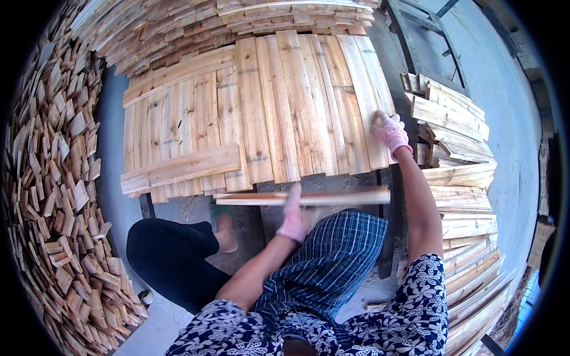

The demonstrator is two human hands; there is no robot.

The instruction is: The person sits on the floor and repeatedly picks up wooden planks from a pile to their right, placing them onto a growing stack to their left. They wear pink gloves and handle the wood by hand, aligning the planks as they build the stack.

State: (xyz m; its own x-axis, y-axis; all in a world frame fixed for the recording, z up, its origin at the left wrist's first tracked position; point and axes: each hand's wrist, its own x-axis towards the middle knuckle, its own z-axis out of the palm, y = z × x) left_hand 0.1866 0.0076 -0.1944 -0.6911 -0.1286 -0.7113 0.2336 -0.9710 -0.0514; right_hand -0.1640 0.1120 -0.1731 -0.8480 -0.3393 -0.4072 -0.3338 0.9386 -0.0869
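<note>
My left hand [293, 218], in a pinkish-white knit glove, grips a narrow wooden board [350, 197] held edge-on over my lap. That board's right end is smeared by motion, and it may be more than one piece. In a matching glove, my right hand [389, 132] has its fingers curled over the right edge of the outermost plank [365, 89]. This plank belongs to a layer of pale planks [291, 113] laid side by side in front of me. Across the layer's left part lie two crosswise boards, a near one [184, 169] and a far one [178, 77].
A tall stack of boards [237, 24] stands behind the layer. To the left rises a wall of piled wood pieces [65, 178]. Loose boards [460, 202] lie in a long row at my right. A dark metal frame [427, 35] stands at the far right.
</note>
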